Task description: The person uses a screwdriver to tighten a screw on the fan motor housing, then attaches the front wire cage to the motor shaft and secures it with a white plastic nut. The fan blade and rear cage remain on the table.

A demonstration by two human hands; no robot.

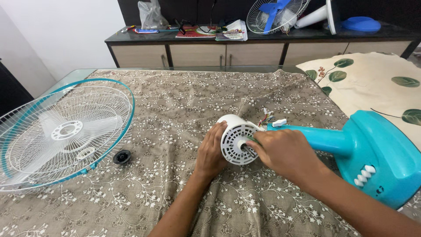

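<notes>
While the white fan motor housing (237,139) lies on its side near the middle of a table draped in a brown flowered cloth (175,114), both hands close in on it from below. The housing's long axis runs roughly level, its vented round face turned toward the viewer, with the short metal shaft (246,148) sticking out of the centre. The left hand (211,151) cups the housing's left rim, fingers curled against it. The right hand (283,151) comes in from the right, fingertips pinched together at the shaft; it is the nearer hand to the shaft. Behind the housing, a teal stand (351,145) stretches away rightward. Well apart to the left lie a fan guard (66,131) and a small black cap (122,156).
</notes>
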